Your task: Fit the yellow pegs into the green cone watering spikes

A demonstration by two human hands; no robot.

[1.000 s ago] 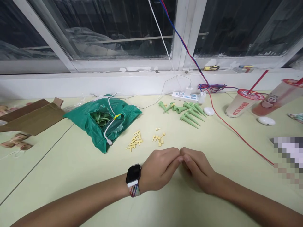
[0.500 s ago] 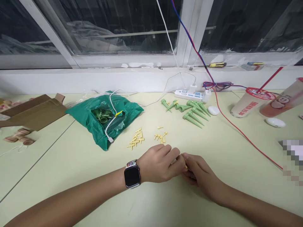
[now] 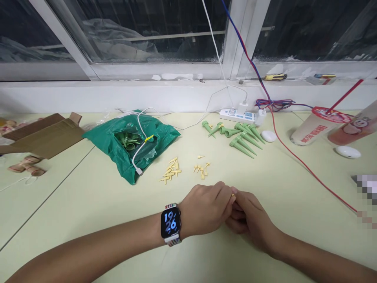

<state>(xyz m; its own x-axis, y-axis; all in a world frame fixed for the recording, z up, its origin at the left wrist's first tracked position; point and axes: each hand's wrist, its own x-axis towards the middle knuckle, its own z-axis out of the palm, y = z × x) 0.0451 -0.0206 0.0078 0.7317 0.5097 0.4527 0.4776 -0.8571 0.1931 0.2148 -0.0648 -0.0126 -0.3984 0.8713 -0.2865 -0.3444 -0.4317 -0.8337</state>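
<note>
Tiny yellow plastic piece [image 3: 233,195] pinched at fingertips, above middle of worktop [image 3: 88,220] near front. Left hand [image 3: 206,208] and right hand [image 3: 250,216] curled almost shut, touching; gripping hand cannot be told. Tight fingertip pinch suits so small a piece. Loose yellow pieces [image 3: 170,171] lie just ahead; green plastic spikes [image 3: 246,140] toward back edge.

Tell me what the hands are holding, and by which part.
The left hand and right hand hold a small yellow plastic piece between their fingers. Only its end shows, so the part gripped cannot be told.
</note>
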